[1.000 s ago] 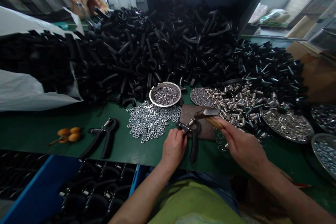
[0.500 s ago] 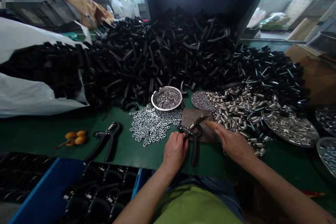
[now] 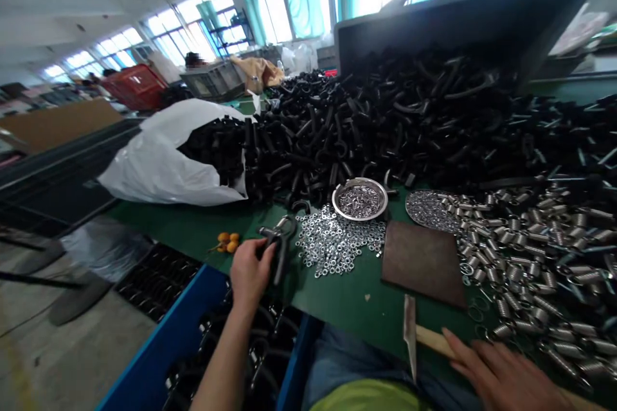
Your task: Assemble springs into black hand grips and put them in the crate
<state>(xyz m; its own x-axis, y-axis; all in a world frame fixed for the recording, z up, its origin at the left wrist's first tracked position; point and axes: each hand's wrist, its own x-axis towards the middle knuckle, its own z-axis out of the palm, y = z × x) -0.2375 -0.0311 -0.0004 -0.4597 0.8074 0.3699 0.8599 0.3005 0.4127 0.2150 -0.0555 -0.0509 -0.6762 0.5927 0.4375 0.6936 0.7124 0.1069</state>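
Note:
My left hand (image 3: 249, 273) is closed around a black hand gripper (image 3: 278, 245) with a metal spring, held over the table's near left edge above a blue crate (image 3: 173, 340). My right hand (image 3: 501, 376) lies at the near right, fingers resting flat on the wooden handle of a hammer (image 3: 418, 337) that lies on the green table (image 3: 347, 298). A dark brown metal plate (image 3: 423, 260) lies bare between the hands. A heap of silver nuts (image 3: 335, 245) sits just left of the plate.
A big pile of black handles (image 3: 385, 122) fills the back, with a white bag (image 3: 164, 164) at its left. A steel bowl (image 3: 359, 199) of small parts, a flat dish (image 3: 427, 209) and loose springs (image 3: 535, 244) lie right. Small orange fruits (image 3: 227, 241) sit left.
The view swung left. My left hand carried the hand gripper off the brown plate to the left, over the blue crate. My right hand lowered the hammer onto the table near me.

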